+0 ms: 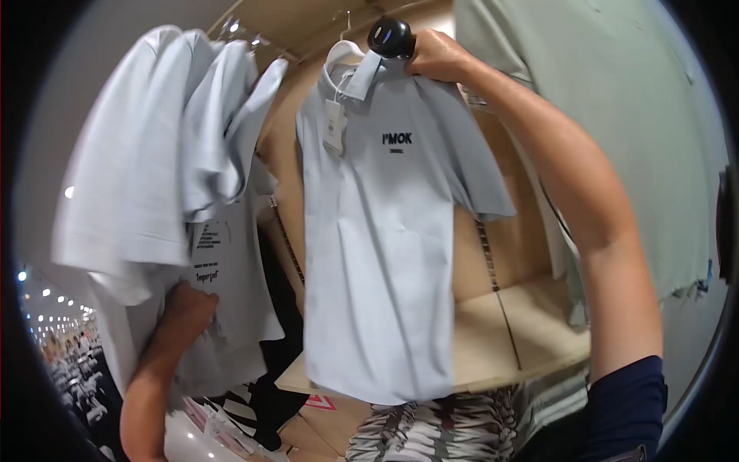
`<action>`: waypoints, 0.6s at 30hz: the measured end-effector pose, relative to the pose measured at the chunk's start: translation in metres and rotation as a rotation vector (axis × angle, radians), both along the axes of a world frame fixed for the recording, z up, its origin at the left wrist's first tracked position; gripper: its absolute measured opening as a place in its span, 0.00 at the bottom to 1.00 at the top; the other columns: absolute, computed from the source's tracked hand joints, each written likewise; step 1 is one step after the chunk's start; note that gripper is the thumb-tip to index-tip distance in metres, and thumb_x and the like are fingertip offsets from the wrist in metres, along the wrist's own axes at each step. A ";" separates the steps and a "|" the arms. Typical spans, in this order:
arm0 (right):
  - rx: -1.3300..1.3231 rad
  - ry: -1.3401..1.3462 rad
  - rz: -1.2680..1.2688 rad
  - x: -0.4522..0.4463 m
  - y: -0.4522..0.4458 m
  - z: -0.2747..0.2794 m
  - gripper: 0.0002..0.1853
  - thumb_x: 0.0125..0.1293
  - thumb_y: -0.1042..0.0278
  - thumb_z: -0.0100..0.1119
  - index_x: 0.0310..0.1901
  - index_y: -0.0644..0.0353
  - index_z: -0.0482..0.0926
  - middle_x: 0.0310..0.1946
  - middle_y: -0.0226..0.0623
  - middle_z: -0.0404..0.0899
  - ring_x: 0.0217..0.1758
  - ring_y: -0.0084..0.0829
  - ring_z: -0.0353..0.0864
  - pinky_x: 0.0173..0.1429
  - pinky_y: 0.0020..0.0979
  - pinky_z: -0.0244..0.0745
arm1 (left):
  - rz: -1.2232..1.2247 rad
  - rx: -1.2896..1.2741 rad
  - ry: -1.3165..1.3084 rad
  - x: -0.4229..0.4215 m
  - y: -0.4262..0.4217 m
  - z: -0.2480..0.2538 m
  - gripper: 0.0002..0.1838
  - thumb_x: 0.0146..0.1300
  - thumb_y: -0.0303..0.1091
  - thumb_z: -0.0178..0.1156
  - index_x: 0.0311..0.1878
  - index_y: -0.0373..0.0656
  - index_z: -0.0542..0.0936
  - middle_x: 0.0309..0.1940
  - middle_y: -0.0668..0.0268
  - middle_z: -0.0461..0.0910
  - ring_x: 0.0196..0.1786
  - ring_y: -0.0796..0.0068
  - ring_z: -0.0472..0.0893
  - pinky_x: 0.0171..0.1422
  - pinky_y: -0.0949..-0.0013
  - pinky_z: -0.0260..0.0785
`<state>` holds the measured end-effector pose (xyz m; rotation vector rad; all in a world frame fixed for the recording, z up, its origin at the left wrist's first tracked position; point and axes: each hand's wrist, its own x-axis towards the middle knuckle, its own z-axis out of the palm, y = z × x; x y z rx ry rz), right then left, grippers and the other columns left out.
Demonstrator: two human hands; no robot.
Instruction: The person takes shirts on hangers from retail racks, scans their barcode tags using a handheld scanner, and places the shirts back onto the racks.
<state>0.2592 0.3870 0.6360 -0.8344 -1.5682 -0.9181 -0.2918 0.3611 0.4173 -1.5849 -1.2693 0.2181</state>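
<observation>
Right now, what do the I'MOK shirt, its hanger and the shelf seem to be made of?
Shirt: matte fabric, falling in soft folds; fibre unclear. Hanger: probably plastic, smooth white; thin hook perhaps metal. Shelf: likely wood or laminate, by matte tan surface.

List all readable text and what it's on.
"I'MOK": chest of the light grey polo shirt; mark beneath too small.
"Imperfect", probably: printed shirt at the left hand; its smaller lines unreadable.
Hang tag: too small.
Anything else: too small or blurred.
</observation>
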 end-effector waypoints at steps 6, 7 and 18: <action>-0.026 0.210 0.047 0.018 0.112 0.025 0.23 0.52 0.61 0.65 0.52 0.54 0.86 0.43 0.49 0.87 0.49 0.42 0.87 0.55 0.39 0.80 | -0.097 -0.087 0.073 0.118 -0.007 -0.017 0.06 0.56 0.29 0.58 0.37 0.46 0.81 0.29 0.61 0.85 0.35 0.59 0.85 0.50 0.60 0.70; -0.047 0.257 0.062 0.009 0.124 0.039 0.22 0.53 0.59 0.66 0.50 0.54 0.86 0.44 0.49 0.87 0.50 0.42 0.87 0.56 0.40 0.80 | -0.071 -0.130 0.044 0.133 -0.007 -0.020 0.07 0.57 0.28 0.56 0.38 0.45 0.81 0.30 0.61 0.85 0.36 0.59 0.84 0.52 0.59 0.69; -0.249 0.352 0.237 0.026 0.120 0.030 0.13 0.63 0.58 0.63 0.43 0.57 0.83 0.34 0.41 0.83 0.36 0.34 0.82 0.40 0.37 0.78 | -0.608 -0.149 0.138 0.199 0.032 -0.070 0.03 0.55 0.32 0.58 0.34 0.47 0.76 0.23 0.67 0.79 0.30 0.64 0.83 0.54 0.60 0.72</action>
